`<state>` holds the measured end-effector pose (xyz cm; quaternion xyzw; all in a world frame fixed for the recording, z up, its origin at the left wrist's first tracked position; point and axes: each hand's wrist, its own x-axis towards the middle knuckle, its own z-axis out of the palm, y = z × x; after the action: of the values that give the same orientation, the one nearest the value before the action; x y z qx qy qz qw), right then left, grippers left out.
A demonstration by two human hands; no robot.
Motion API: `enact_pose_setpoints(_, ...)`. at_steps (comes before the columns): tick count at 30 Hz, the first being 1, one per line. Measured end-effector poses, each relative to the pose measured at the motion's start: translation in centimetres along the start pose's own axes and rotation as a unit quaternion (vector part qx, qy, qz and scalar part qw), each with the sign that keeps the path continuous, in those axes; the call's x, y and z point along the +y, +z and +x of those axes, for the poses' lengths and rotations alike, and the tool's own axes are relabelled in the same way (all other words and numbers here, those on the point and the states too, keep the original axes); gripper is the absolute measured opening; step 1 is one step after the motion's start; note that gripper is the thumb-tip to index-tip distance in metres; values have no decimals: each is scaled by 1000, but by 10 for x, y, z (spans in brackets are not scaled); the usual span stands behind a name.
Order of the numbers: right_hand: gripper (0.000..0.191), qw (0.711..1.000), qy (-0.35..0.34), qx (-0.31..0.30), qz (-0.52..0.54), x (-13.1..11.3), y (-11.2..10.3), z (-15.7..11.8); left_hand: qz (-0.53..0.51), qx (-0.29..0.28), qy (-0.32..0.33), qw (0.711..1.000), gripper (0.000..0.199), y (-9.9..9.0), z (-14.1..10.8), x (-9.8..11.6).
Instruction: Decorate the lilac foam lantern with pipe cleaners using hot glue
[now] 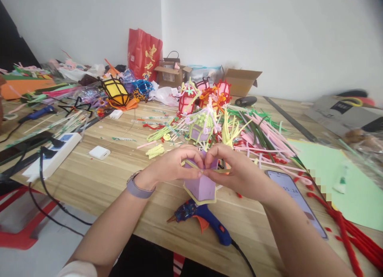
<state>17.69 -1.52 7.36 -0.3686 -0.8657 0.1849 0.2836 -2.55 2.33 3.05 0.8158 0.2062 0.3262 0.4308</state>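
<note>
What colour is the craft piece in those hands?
The craft piece is light purple with pale yellow edging; the head view shows it best.

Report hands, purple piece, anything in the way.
Left hand and right hand both pinching purple piece. Yellow trim along its near edge. Glue gun close by, near side.

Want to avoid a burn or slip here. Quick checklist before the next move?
1. Grip on the purple paper shape: ok. Left hand and right hand both pinch at its upper part.
2. Yellow strip stuck down: cannot tell. Fingers cover part of it.
3. Glue gun lying on the table: ok, nearer the person than the shape.
4. Nozzle away from both hands: ok, it points left, with a gap to them.
5. Glue gun hot: cannot tell from the picture.
6. Phone in full view: not ok, the right forearm hides part of it.
</note>
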Motion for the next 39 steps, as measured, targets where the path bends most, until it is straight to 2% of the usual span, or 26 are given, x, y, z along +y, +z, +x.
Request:
enact_pose_setpoints(12, 11, 1000, -21, -1, -22, 0, -2, -1, 105, 22, 50, 993, 7, 0, 1, 5)
enact_pose_setpoints(19, 12, 999, -26, -2, -20, 1, -4, -2, 75, 5, 43, 996, 15, -1, -1, 3)
enact_pose_setpoints(24, 11, 1000, -23, -1, -9, 2, -4, -3, 60, 14, 48, 997, 21, 0, -1, 2)
enact_pose_setpoints(30, 11, 1000, -26, 8, -7, 0, -3, -2, 54, 32, 28, 998, 15, 3, 0, 4)
enact_pose_setpoints(39, 10, 1000, -21, 10, 2, 1, -3, -2, 32, 23, 41, 998, 5, 1, -1, 1)
